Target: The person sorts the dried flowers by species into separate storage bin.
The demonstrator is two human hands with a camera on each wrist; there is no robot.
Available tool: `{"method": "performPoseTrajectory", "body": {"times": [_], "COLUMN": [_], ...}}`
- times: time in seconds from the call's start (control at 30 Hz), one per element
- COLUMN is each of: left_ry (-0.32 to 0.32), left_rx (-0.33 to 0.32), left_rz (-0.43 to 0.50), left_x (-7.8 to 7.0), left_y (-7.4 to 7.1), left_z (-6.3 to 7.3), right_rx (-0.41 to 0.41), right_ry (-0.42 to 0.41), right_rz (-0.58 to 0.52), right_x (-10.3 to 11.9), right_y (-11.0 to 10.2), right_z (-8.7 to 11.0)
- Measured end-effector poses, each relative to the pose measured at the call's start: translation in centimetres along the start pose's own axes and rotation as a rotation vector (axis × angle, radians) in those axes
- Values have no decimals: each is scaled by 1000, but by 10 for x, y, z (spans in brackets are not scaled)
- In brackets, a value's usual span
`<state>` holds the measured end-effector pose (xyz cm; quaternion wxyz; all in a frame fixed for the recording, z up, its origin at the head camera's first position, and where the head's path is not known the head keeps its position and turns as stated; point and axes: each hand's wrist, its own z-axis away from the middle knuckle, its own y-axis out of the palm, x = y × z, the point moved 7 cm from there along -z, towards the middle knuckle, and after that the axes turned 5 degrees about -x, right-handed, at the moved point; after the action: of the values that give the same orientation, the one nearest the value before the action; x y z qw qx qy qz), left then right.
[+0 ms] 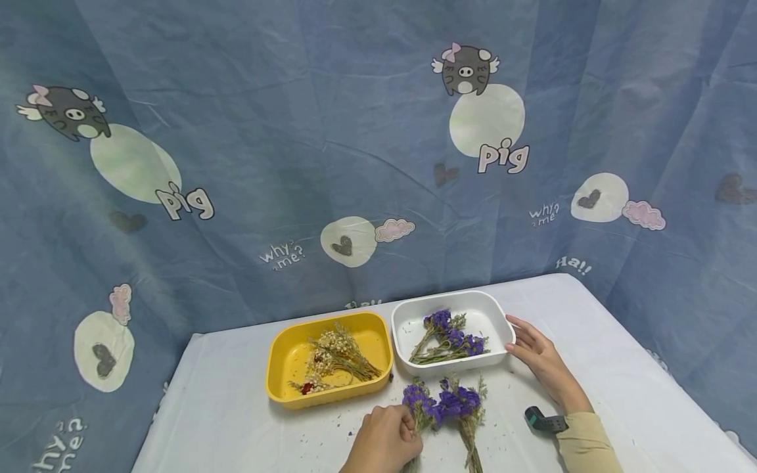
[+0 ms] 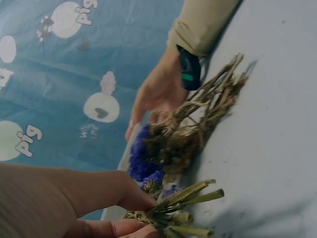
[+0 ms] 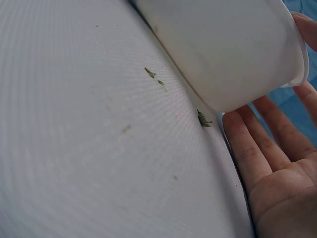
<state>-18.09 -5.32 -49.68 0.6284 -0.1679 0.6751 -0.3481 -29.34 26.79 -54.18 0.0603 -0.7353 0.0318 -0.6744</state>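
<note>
My left hand [image 1: 386, 439] pinches a bunch of purple dried flowers [image 1: 418, 401] by its stems between thumb and fingers. Cut stem ends [image 2: 198, 196] stick out past the fingertips in the left wrist view. Right beside it, a second purple bunch [image 1: 464, 407] lies on the table, stems toward me. At the right end of a white plastic container [image 1: 408, 363], my right hand [image 1: 541, 358] touches the wall and rim with fairly straight fingers [image 3: 246, 141]. Inside that container lie purple flower bunches [image 1: 452, 338] with green stems.
Left of the white container stands a yellow container [image 1: 284, 358] holding cream dried flowers [image 1: 337, 351] and a red bloom. Small plant bits [image 3: 202, 119] are scattered over the white table [image 1: 225, 407]. A blue printed curtain [image 1: 355, 164] hangs behind the table.
</note>
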Motion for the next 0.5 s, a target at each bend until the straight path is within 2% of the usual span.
{"method": "performPoseTrajectory", "body": {"times": [0.27, 0.5], "left_ry": [-15, 6], "left_rx": [-6, 30], "left_rz": [-6, 24], "left_x": [-2, -4], "left_y": [-16, -26], "left_z": [2, 5], "right_rx": [2, -1], "right_ry": [-3, -1], "right_rz": [-5, -5], "right_x": [-1, -1], "right_y": [0, -1], "right_z": [0, 0]}}
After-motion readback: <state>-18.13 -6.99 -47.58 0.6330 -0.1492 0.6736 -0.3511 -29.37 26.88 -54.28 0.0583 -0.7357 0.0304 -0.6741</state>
